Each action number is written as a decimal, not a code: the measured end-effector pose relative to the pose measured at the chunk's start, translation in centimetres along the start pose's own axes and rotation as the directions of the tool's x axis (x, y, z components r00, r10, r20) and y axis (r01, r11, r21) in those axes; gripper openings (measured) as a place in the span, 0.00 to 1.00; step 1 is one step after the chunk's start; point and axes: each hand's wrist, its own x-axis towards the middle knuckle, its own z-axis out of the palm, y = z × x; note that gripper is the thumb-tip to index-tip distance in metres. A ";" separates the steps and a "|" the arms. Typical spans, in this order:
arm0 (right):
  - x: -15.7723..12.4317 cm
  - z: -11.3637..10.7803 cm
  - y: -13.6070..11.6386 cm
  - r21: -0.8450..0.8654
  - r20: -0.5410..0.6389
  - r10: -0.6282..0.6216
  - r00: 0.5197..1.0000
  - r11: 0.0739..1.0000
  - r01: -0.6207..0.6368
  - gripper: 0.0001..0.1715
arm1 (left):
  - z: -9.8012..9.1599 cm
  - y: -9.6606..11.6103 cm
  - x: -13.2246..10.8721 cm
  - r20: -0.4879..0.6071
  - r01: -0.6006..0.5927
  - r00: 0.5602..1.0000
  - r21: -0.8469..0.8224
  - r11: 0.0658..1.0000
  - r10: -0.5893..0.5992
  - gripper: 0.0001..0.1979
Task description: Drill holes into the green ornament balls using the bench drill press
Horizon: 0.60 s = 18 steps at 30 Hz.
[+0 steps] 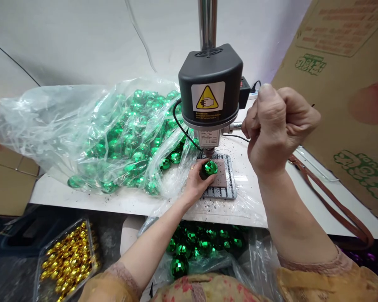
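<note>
Green ball (211,168): round, mirror-bright, cut into small flat facets; located over the brown board (221,181), just below the chuck (209,152); bit contact could not be told

Slotted base (232,186): grey, ribbed, rounded at the corners; dark crumbs lay scattered over it and on the smooth white table (91,201)

Drill press (210,86): matte black housing, rounded block form, yellow warning label; polished metal column above

Plastic bag (47,121): clear, thin, crumpled; many faceted balls of the same green showed through it, left of the press

Clear tray (88,237): rigid, angular; shiny gold balls (67,260) heaped inside, below table level

Cardboard box (330,96): flat brown side, green and red print; stood at the right

Left hand (195,178): forearm extended forward; thumb and fingers curved around the ball's sides, gripping it

Right hand (272,126): raised beside the housing, forearm steep, thumb uppermost; fingers curled closed round the metal lever (237,126); the part inside the fist was hidden
</note>
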 end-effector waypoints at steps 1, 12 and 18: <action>0.0 0.0 0.0 -0.004 0.005 0.005 1.000 1.000 -0.005 0.28 | 0.1 0.0 0.0 0.003 0.009 1.000 -0.005 1.000 -0.009 0.26; -2.1 -0.5 0.5 -0.049 -0.079 -0.065 0.995 0.997 0.061 0.33 | -0.1 0.1 -0.2 0.030 0.036 0.999 -0.032 0.999 -0.035 0.26; -2.9 -0.8 0.7 -0.089 -0.083 -0.108 0.991 0.991 0.101 0.34 | 0.0 -0.1 -0.2 0.032 0.032 0.999 -0.043 0.999 -0.031 0.27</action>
